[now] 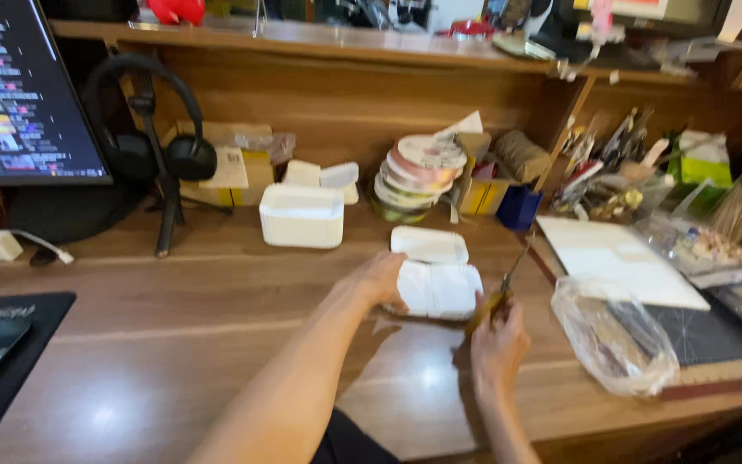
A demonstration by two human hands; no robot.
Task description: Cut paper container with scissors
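My left hand rests against the left side of a white box on the wooden desk and holds it steady. Behind that box lies a flat white lid. My right hand grips a pair of scissors with yellowish handles. The blades point up and away, just right of the box.
A second white box stands further back. Black headphones hang on a stand by a monitor. Ribbon rolls, a blue cup, a white board and a clear plastic bag crowd the right side.
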